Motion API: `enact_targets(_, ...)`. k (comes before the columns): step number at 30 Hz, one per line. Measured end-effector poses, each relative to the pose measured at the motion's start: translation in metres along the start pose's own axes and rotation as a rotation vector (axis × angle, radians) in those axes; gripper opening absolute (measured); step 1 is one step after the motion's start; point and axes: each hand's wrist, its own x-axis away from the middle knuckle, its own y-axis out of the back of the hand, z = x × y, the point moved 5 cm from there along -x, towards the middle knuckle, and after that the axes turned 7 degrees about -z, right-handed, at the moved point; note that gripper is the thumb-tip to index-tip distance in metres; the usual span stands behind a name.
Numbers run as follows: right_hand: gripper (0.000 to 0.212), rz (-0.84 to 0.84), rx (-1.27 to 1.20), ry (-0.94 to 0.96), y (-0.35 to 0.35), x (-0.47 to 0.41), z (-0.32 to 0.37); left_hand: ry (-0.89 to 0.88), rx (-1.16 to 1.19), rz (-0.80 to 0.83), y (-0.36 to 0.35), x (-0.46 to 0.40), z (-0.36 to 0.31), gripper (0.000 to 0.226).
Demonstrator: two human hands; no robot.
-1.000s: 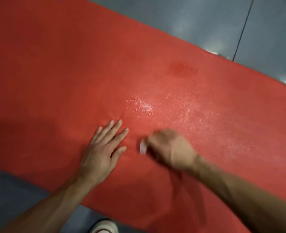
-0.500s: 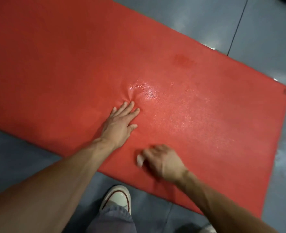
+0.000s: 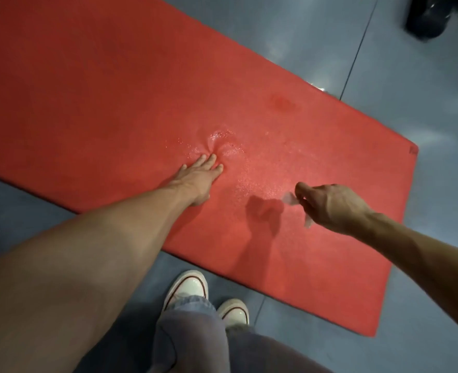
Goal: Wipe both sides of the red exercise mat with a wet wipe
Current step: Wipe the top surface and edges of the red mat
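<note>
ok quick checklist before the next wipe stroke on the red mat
1. Wet wipe gripped in right hand: ok.
2. Wipe touching the red mat: not ok, hand looks lifted, shadow apart from it.
3. Left hand flat, pressing the mat steady: ok.
4. Wet sheen near the left fingertips: ok.
5. Darker spot further up wiped: cannot tell.
6. Underside done: cannot tell.

The red exercise mat (image 3: 114, 90) lies flat on the floor, glistening wet near its middle; a small pale wet wipe (image 3: 291, 198) hangs above it.
</note>
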Motion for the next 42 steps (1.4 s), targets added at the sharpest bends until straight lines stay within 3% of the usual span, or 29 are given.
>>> enact_targets(5,0.012,-0.125,-0.096,-0.037,-0.058,-0.011,0.008,-0.011,-0.097,0.05,-0.005,-0.01,0.004,0.104)
enact_targets(10,0.008,-0.438,-0.321,-0.377,-0.099,-0.044,0.022,-0.105,-0.28,0.089,0.001,-0.017,0.004,0.099)
enact_targets(12,0.012,-0.491,-0.382,-0.222,-0.114,-0.037,0.068,-0.125,-0.34,0.123,0.004,-0.019,0.006,0.101)
enact_targets(15,0.023,-0.372,-0.326,0.259,-0.132,0.004,0.15,-0.128,-0.439,0.183,0.01,-0.019,0.003,0.105)
enact_targets(17,0.014,-0.378,-0.302,0.34,-0.132,0.013,0.142,-0.11,-0.476,0.228,0.013,-0.02,-0.005,0.105)
enact_targets(19,0.013,-0.433,-0.294,0.175,-0.128,0.005,0.097,-0.074,-0.498,0.244,0.017,-0.018,-0.013,0.105)
enact_targets(22,0.012,-0.541,-0.284,-0.275,-0.119,0.007,0.014,-0.052,-0.451,0.243,0.015,-0.017,-0.015,0.106)
enact_targets(24,0.005,-0.589,-0.351,-0.471,-0.119,0.016,0.008,-0.054,-0.42,0.202,0.013,-0.015,-0.01,0.105)
enact_targets(26,0.017,-0.559,-0.434,-0.425,-0.128,0.015,0.056,-0.07,-0.378,0.148,0.006,-0.01,-0.003,0.105)
enact_targets(28,0.024,-0.481,-0.432,-0.223,-0.137,0.016,0.122,-0.096,-0.341,0.089,-0.002,-0.007,0.0,0.106)
enact_targets(31,0.014,-0.419,-0.397,-0.057,-0.145,0.017,0.152,-0.125,-0.293,0.029,-0.006,-0.008,0.008,0.107)
enact_targets(33,0.009,-0.412,-0.355,-0.171,-0.145,0.02,0.119,-0.158,-0.294,0.024,-0.007,-0.007,0.01,0.104)
enact_targets(37,0.005,-0.446,-0.388,-0.569,-0.14,0.056,0.062,-0.211,-0.319,0.022,-0.001,-0.002,0.007,0.095)
enact_targets(42,0.01,-0.275,-0.495,-0.423,-0.155,0.079,0.148,-0.335,-0.347,0.025,0.005,0.028,0.035,0.072)
